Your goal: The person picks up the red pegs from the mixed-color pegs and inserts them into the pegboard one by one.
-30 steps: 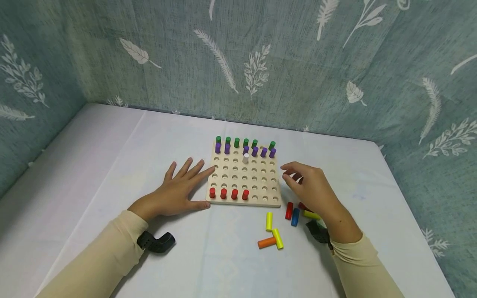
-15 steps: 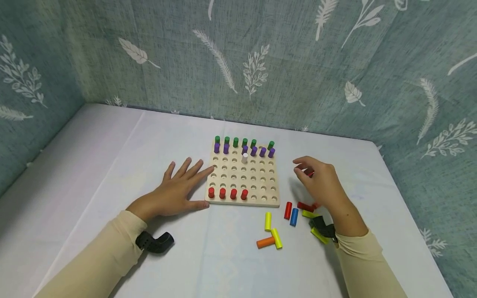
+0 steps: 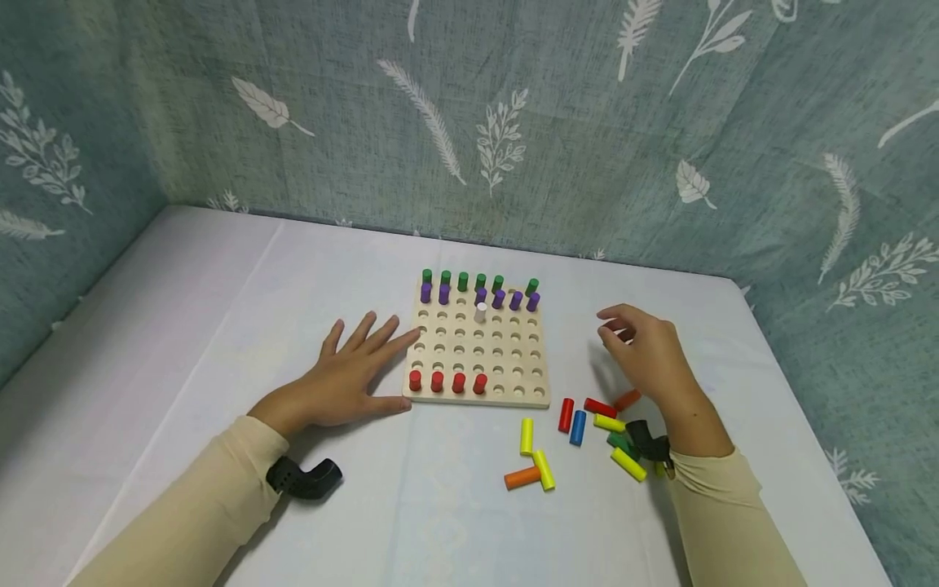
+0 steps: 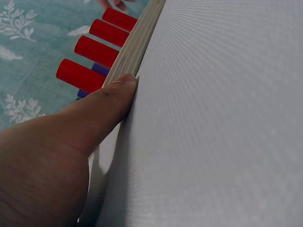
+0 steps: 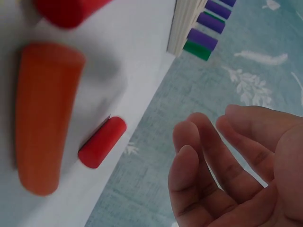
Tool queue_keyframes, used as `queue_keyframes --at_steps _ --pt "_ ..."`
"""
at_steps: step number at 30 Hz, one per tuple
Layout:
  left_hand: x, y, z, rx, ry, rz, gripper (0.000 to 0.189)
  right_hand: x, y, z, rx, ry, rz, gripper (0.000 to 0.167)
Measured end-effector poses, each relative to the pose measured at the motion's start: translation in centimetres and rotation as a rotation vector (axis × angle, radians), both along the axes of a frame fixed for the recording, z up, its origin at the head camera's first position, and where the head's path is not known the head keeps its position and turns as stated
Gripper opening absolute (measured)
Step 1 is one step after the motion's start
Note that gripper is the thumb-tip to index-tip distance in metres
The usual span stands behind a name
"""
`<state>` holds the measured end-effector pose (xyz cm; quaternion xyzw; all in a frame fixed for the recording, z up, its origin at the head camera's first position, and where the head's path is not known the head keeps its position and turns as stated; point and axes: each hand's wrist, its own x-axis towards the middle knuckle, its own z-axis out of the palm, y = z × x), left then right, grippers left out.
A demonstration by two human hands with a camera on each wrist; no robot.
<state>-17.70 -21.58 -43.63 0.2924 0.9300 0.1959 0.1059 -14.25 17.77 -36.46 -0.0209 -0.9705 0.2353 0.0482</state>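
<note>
A wooden pegboard [image 3: 506,350] lies before me, with upright pegs in rows: green ones [image 3: 463,281] at the back, purple ones [image 3: 443,294] just ahead of those, red ones [image 3: 436,381] along the front. A lone white peg [image 3: 480,313] stands near the purple row. My left hand [image 3: 345,375] lies spread at the board's left side; its thumb touches the front corner and its forefinger reaches the left edge. Right of the board, my right hand [image 3: 645,350] hovers over the table, fingers loosely bent around nothing. A red peg [image 5: 102,142] lies near it in the right wrist view.
Loose pegs lie on the white-covered table right and front of the board: yellow [image 3: 526,436], blue [image 3: 578,428], red [image 3: 566,415], green [image 3: 622,443], and orange [image 3: 627,400]. Another orange peg [image 3: 522,478] touches a yellow one [image 3: 544,470]. A patterned cloth wall [image 3: 469,122] rises behind.
My right hand has drawn away from the board to the right, uncovering loose orange, green and yellow pegs near its wrist. My left hand has stayed put, and the board's pegs look unchanged.
</note>
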Motion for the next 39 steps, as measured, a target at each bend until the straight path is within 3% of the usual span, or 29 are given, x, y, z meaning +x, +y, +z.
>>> queue_keyframes --at_steps 8,25,39 --pt "0.2 0.0 0.2 0.008 -0.001 0.005 0.097 -0.2 1.1 -0.3 0.017 0.003 -0.011 0.029" --pt "0.2 -0.1 0.2 0.008 0.011 0.005 0.095 -0.8 2.5 -0.9 0.01 -0.215 -0.07 0.038" --pt "0.1 0.0 0.4 -0.006 0.013 0.007 0.096 -1.0 2.7 -1.3 0.006 -0.274 -0.053 0.041"
